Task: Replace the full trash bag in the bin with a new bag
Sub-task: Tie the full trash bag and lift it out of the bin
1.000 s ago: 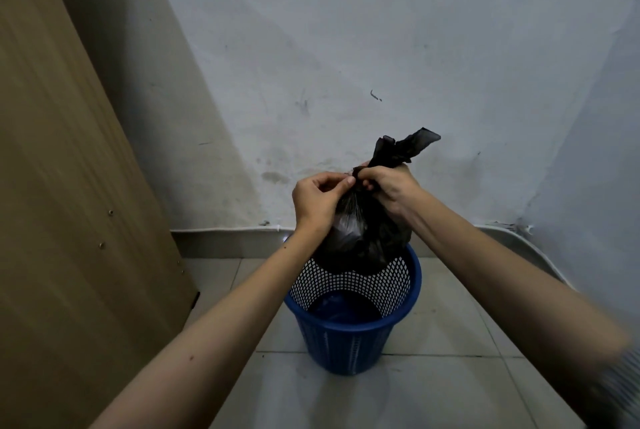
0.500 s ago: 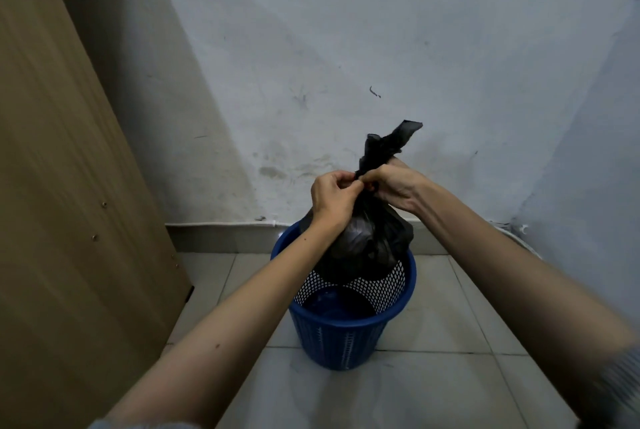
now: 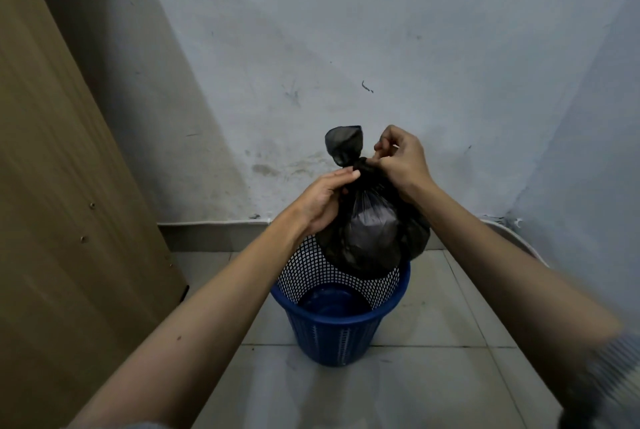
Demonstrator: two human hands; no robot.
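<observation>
Overhead | one blue mesh bin (image 3: 337, 331) upright on floor tiles, mouth up | one black trash bag (image 3: 372, 238) held above its rim, long axis vertical, tied neck up | left hand (image 3: 323, 201) pinches neck below knot | right hand (image 3: 401, 161) pinches knot.

Bin mouth: the black trash bag (image 3: 372, 234) hangs over the far rim of the blue bin (image 3: 337, 335); near half open from above.
Left side: wooden panel (image 3: 62, 186) near the bin, a strip of tiled floor (image 3: 426, 317) between.
Behind: wall (image 3: 346, 47) close.
Right: corner wall, floor bare.
</observation>
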